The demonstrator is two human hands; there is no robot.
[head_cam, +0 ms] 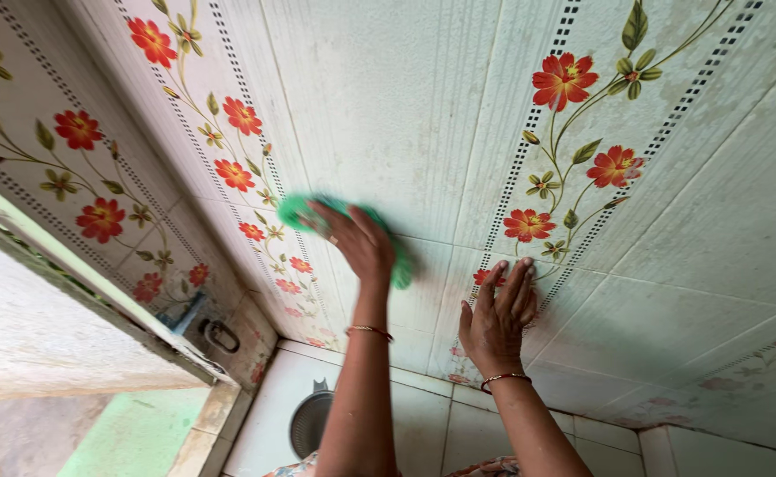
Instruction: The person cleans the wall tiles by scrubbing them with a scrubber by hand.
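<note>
My left hand [359, 240] presses a green cloth [297, 210] flat against the tiled wall [405, 106], which is pale with red flower bands. The cloth is blurred and shows on both sides of the hand. My right hand [499, 316] rests flat on the wall a little lower and to the right, fingers together and pointing up, next to a flower stripe. It holds nothing. Each wrist has a thin bangle.
A door frame [96, 291] with a metal latch [215, 334] runs along the left. Below are white floor tiles [423, 424] and a round dark metal vessel [310, 422] between my forearms and the doorway.
</note>
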